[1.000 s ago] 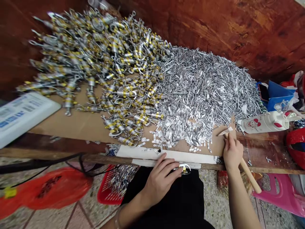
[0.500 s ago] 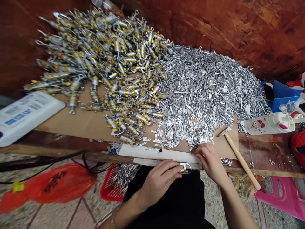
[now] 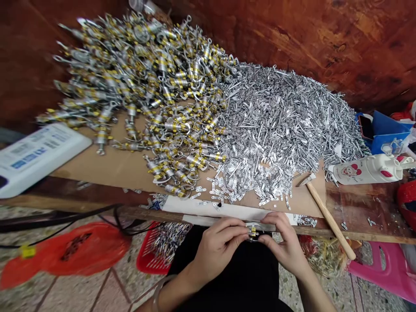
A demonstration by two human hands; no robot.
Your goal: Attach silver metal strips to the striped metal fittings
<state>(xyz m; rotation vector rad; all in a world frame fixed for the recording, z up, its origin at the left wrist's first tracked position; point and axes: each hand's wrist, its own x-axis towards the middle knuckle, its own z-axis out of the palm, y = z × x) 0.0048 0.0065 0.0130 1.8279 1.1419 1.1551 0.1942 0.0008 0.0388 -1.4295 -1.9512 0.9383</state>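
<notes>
A small metal piece with yellow parts and a curved ring (image 3: pixel 253 232) is held at the table's front edge. My left hand (image 3: pixel 221 245) is closed on its left end. At its right side is my right hand (image 3: pixel 284 245), thumb and fingertips reaching to the ring; whether a small part sits between them is too small to tell. A big pile of similar yellow-banded metal pieces (image 3: pixel 162 65) lies at the left. Beside it spreads a heap of small silver plates and pins (image 3: pixel 276 121).
A hammer (image 3: pixel 329 216) lies across the front edge at right, near a white bottle (image 3: pixel 367 170). A white box (image 3: pixel 42 156) lies at left. Below are a red basket (image 3: pixel 149 255), a red bag (image 3: pixel 84 251) and a pink stool (image 3: pixel 380 264).
My right hand has moved from the plates at the table edge down and inward to the ring of the held piece. My left hand has stayed nearly in place.
</notes>
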